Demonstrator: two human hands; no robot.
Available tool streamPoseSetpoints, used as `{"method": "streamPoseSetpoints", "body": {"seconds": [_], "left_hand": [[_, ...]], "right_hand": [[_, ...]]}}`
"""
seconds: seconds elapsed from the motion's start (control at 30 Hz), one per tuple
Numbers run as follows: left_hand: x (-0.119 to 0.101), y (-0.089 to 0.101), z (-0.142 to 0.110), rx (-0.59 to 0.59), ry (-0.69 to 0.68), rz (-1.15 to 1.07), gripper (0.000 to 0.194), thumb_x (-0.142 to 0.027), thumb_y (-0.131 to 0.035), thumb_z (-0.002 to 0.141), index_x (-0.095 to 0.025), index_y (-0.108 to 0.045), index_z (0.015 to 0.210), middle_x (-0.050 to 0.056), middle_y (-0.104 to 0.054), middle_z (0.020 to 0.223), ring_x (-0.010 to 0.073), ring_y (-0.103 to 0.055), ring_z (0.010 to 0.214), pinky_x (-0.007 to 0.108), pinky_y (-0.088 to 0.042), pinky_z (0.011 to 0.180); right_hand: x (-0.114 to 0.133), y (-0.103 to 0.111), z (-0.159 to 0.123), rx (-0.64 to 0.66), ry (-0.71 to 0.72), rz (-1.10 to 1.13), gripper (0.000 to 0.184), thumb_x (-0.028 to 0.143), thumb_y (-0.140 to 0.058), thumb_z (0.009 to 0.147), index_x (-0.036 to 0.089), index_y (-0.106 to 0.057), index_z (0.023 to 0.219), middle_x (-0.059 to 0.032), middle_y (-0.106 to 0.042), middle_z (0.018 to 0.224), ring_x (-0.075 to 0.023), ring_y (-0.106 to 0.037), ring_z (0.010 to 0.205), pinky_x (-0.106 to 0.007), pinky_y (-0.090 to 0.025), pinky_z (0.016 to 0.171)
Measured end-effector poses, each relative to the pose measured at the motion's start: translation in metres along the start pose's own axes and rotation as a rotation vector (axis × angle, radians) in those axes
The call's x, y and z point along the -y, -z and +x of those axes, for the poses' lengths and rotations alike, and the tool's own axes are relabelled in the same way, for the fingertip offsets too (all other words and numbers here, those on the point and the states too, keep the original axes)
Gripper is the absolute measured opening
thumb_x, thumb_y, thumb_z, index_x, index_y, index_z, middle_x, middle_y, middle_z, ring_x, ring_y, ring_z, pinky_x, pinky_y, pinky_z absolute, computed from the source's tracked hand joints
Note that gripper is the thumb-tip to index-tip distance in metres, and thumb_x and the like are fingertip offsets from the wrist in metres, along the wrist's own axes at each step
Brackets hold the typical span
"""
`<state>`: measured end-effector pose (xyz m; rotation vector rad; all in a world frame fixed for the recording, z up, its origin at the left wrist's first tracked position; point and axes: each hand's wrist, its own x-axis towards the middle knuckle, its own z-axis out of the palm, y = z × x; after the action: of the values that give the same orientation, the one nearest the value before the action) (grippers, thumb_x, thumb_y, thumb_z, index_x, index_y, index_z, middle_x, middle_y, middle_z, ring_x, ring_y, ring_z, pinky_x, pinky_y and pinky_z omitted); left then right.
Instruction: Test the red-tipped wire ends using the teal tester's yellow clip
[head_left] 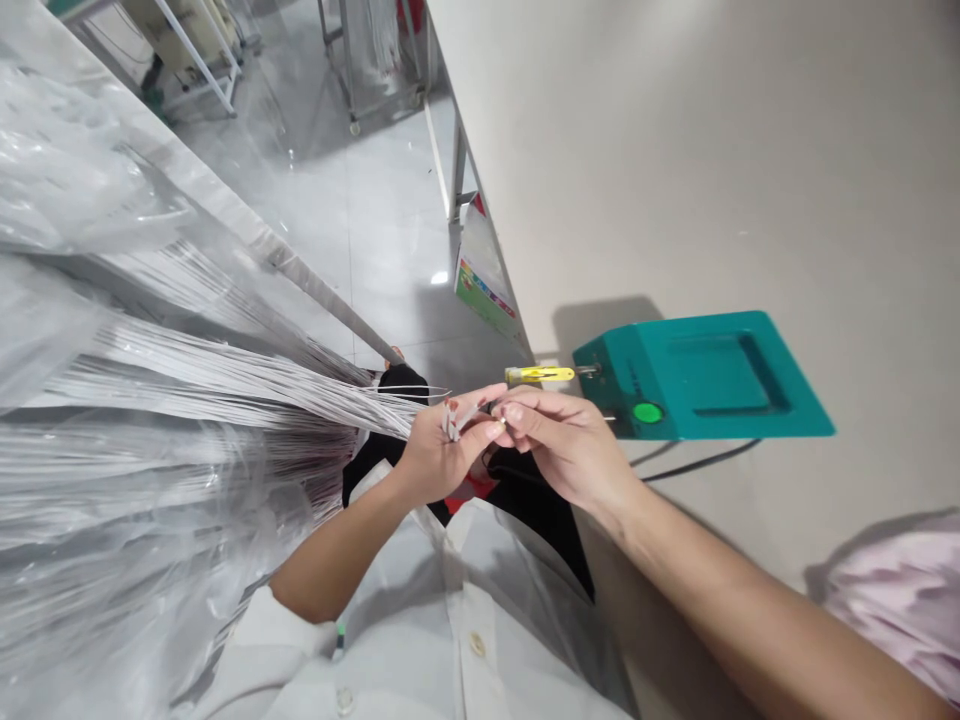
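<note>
My left hand [442, 445] is closed around the ends of a bundle of thin white wires [300, 385], which runs in from the left. Short white pieces stick up between its fingers. Against it, my right hand [566, 440] is closed in a pinch; thumbs and fingertips of both hands meet. A tiny pale tip [502, 424] shows at the left thumb, too small to name. Just beyond the right hand, on the table, sits a teal device [675, 375] with a round green button [649, 412]. A yellow, flat-handled piece [546, 374] lies by its metal prong.
More wires in clear plastic [82, 180] hang over a metal rail [285, 255] on the left. The pale table [675, 180] fills the right, with a dark cable [705, 460] and pink cloth [900, 600]. A printed box [486, 275] stands beside the table's edge.
</note>
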<state>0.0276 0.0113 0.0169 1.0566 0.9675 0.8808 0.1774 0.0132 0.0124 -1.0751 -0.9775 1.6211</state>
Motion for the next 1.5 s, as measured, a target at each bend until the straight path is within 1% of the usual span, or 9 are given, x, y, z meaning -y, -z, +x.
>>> {"method": "streamPoseSetpoints", "body": {"seconds": [0.2,0.3,0.4,0.57,0.67,0.83,0.97,1.23,1.5], "left_hand": [[0.003,0.003,0.006,-0.284,0.077,0.111,0.037,-0.033,-0.065,0.075,-0.016,-0.066,0.108,0.007,-0.068,0.092,0.0070,-0.048,0.051,0.023,-0.039,0.049],[0.005,0.008,0.011,-0.414,0.060,0.063,0.039,-0.034,-0.066,0.075,-0.017,-0.065,0.110,0.006,-0.067,0.092,0.0030,-0.040,0.047,0.020,-0.034,0.044],[0.000,0.009,0.013,-0.382,0.052,-0.068,0.039,-0.036,-0.068,0.073,-0.016,-0.067,0.105,0.002,-0.064,0.075,0.0014,-0.036,0.044,0.018,-0.030,0.041],[-0.014,0.002,0.011,-0.166,0.116,-0.192,0.032,-0.034,-0.074,0.067,-0.017,-0.070,0.095,-0.002,-0.059,0.062,0.0022,-0.040,0.045,0.018,-0.037,0.047],[-0.016,-0.002,0.011,-0.156,0.126,-0.172,0.031,-0.032,-0.077,0.062,-0.016,-0.071,0.087,0.000,-0.062,0.066,0.0059,-0.052,0.055,0.019,-0.043,0.053],[-0.005,0.001,0.009,-0.242,0.179,-0.151,0.034,-0.035,-0.077,0.061,-0.015,-0.068,0.087,0.003,-0.068,0.071,0.0106,-0.060,0.061,0.021,-0.047,0.054],[0.004,0.004,0.006,-0.275,0.209,-0.232,0.034,-0.037,-0.076,0.062,-0.013,-0.066,0.083,0.007,-0.071,0.077,0.0126,-0.063,0.063,0.022,-0.049,0.054],[0.008,0.003,0.007,-0.281,0.159,-0.270,0.029,-0.034,-0.075,0.064,-0.012,-0.066,0.080,0.008,-0.072,0.078,0.0102,-0.059,0.054,0.023,-0.048,0.050],[0.016,0.007,0.007,-0.327,0.124,-0.290,0.030,-0.033,-0.076,0.063,-0.013,-0.065,0.082,0.006,-0.072,0.075,0.0117,-0.061,0.056,0.023,-0.049,0.052]], "right_hand": [[0.009,0.004,-0.001,-0.273,0.264,-0.267,0.023,0.035,-0.062,0.078,0.024,-0.068,0.097,-0.0043,-0.064,0.095,-0.0066,-0.049,0.050,-0.024,-0.043,0.043],[0.007,0.004,-0.001,-0.298,0.330,-0.326,0.020,0.032,-0.059,0.081,0.023,-0.067,0.097,-0.0041,-0.065,0.093,-0.0064,-0.049,0.049,-0.023,-0.044,0.044],[-0.001,-0.001,-0.001,-0.145,0.238,-0.408,0.020,0.031,-0.060,0.079,0.020,-0.066,0.095,-0.0048,-0.066,0.090,-0.0084,-0.053,0.052,-0.024,-0.046,0.047],[-0.016,-0.018,-0.005,0.359,0.051,-0.483,0.019,0.033,-0.055,0.082,0.018,-0.064,0.088,-0.0042,-0.068,0.082,-0.0156,-0.062,0.068,-0.028,-0.051,0.062],[-0.022,-0.021,-0.005,0.441,-0.037,-0.448,0.032,0.041,-0.045,0.087,0.017,-0.064,0.079,-0.0046,-0.068,0.075,-0.0169,-0.064,0.071,-0.030,-0.052,0.067],[-0.026,-0.016,0.001,0.333,-0.220,-0.238,0.046,0.060,-0.055,0.075,0.015,-0.063,0.070,-0.0039,-0.066,0.065,-0.0159,-0.063,0.061,-0.029,-0.052,0.061],[-0.027,-0.013,0.005,0.235,-0.259,-0.222,0.043,0.058,-0.060,0.071,0.014,-0.065,0.069,-0.0048,-0.067,0.065,-0.0160,-0.064,0.061,-0.030,-0.053,0.062],[-0.029,-0.010,-0.001,0.046,-0.017,-0.548,0.030,0.038,-0.053,0.081,0.017,-0.064,0.064,-0.0030,-0.066,0.061,-0.0142,-0.059,0.053,-0.026,-0.047,0.053],[-0.031,-0.010,-0.001,0.073,0.019,-0.595,0.032,0.039,-0.050,0.084,0.018,-0.064,0.065,-0.0026,-0.066,0.061,-0.0135,-0.058,0.051,-0.024,-0.046,0.049]]}}
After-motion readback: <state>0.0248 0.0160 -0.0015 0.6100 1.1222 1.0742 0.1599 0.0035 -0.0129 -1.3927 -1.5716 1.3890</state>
